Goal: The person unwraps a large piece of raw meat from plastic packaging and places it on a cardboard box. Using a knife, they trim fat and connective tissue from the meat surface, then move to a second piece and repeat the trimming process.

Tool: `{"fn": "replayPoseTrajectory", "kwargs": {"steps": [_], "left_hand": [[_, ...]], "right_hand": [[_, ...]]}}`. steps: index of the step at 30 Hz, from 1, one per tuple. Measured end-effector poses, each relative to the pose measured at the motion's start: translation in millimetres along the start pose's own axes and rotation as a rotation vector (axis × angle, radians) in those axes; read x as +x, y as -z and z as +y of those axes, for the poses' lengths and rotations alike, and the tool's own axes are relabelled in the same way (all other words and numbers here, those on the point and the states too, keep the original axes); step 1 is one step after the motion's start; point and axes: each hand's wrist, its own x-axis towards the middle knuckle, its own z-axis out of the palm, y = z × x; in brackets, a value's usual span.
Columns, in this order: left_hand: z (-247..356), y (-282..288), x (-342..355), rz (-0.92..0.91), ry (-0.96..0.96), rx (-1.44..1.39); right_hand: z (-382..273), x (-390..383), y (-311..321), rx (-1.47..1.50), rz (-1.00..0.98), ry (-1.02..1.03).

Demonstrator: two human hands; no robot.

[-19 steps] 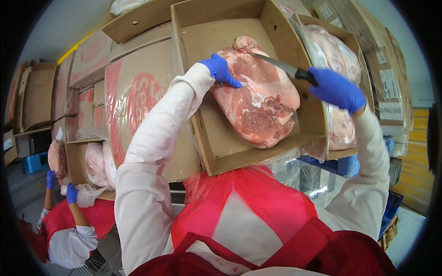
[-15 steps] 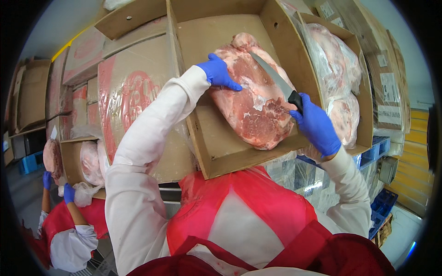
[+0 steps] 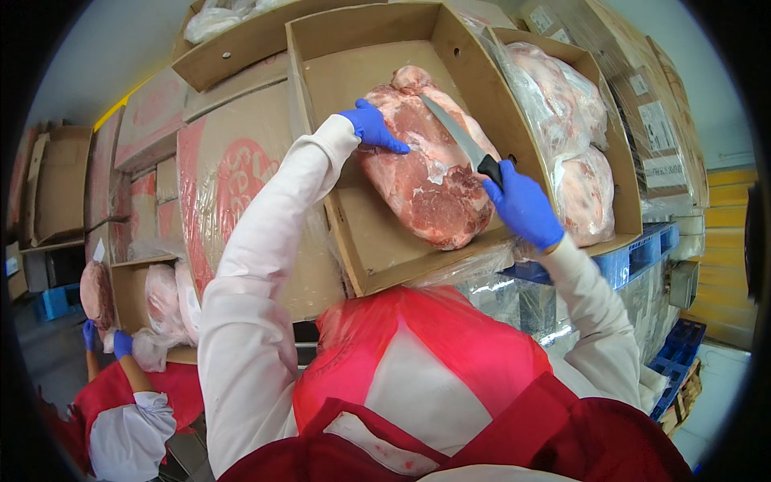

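Resting in one open, shallow cardboard box (image 3: pixel 341 76), one large cut of raw meat (image 3: pixel 426 181) is touched at its upper left edge by the left hand (image 3: pixel 372 127), gloved in blue. Two digits of that hand are seen spread apart, one pointed up and one laid across the meat; whether the edge is pinched cannot be told. One knife (image 3: pixel 454 127) is held by the right hand (image 3: pixel 524 207), also gloved, its black handle enclosed by curled fingers that are partly hidden. Its blade is extended over the meat's upper right side, with the tip near the knob at the top. To the right, at least two plastic-wrapped pieces (image 3: pixel 586 197) are contained in a second box (image 3: pixel 630 210). At the far left, one rounded piece of meat (image 3: pixel 97 293) is seen just above two blue-gloved co-worker's hands (image 3: pixel 123 344).
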Motion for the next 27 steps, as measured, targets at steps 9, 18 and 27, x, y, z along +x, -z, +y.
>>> {"fn": "replayPoseTrajectory", "kwargs": {"steps": [9,18,27], "left_hand": [[2,-11,-16,0.184,-0.003,-0.279],[-25,-54,4,0.361,-0.102,-0.432],[-24,-65,-12,0.397,-0.060,-0.325]], "right_hand": [[-15,45,98,1.295,-0.727,-0.549],[-45,16,147,-0.137,-0.223,0.409],[-97,-2,124,-0.420,-0.083,0.260]]}}
